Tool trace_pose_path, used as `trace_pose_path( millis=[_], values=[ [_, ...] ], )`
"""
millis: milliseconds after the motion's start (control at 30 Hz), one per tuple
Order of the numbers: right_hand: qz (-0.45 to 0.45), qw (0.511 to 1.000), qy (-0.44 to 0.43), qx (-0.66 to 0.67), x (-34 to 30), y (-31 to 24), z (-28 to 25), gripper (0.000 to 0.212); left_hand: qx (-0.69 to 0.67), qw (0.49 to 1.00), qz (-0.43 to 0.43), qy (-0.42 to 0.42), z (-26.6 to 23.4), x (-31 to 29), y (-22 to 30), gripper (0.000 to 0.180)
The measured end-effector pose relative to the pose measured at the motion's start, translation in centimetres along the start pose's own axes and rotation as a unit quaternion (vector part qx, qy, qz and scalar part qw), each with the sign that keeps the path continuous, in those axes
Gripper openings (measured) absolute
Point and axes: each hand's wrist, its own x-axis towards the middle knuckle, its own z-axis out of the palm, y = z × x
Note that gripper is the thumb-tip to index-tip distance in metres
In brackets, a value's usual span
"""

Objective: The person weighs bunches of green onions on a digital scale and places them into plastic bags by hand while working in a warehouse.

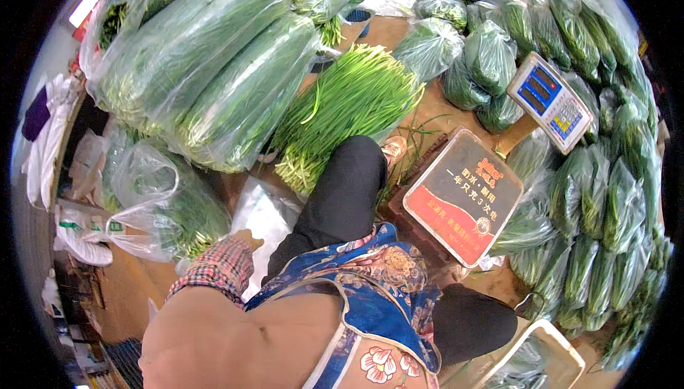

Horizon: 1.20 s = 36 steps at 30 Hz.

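Observation:
My left hand [247, 239], at the end of a red-and-black checked sleeve, lies against a whitish clear plastic bag [265, 209] beside my left leg. Little of its fingers shows, so I cannot make out whether they grip the bag. My right hand is out of the picture. Just beyond my knee rests a large loose bundle of long green garlic chives [350, 102], pale at the stem ends. Left of my hand sits a clear carrier bag [165, 200] with green stalks inside.
A scale [463, 196] with a tilted display [550, 102] stands right of my knee. Long bagged bundles of greens [246, 93] are stacked at the far left. Several bagged greens [584, 189] line the right side. A pale bin [563, 350] stands at the lower right.

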Motion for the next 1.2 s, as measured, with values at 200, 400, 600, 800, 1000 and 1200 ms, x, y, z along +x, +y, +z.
trace_pose_path(
  millis=[200,400,600,800,1000,1200],
  values=[
    [-0.060,0.995,-0.067,0.032,1.2,-10.9,-2.0,0.031,-0.247,0.968,-0.002,0.039,11.5,6.5,-1.1,0.135],
    [-0.217,0.934,-0.249,0.133,0.0,-23.9,2.7,0.024,-0.009,0.977,0.076,-0.200,11.0,9.1,-0.4,0.080],
    [-0.522,0.781,-0.342,0.037,-17.7,-34.9,14.8,0.010,-0.271,0.900,0.302,-0.159,6.8,3.5,1.1,0.030],
    [-0.367,0.597,-0.699,0.143,-36.1,-38.7,21.6,0.041,-0.526,0.753,0.384,-0.096,-14.7,-7.5,5.9,0.028],
    [-0.137,0.547,-0.770,0.298,-39.6,-34.5,20.5,0.042,-0.416,0.649,0.621,-0.143,-13.4,-15.2,18.7,0.023],
    [-0.071,0.686,-0.518,0.506,-31.6,-32.0,16.8,0.019,-0.500,0.606,0.618,0.028,-10.5,-10.7,26.5,0.035]
  ],
)
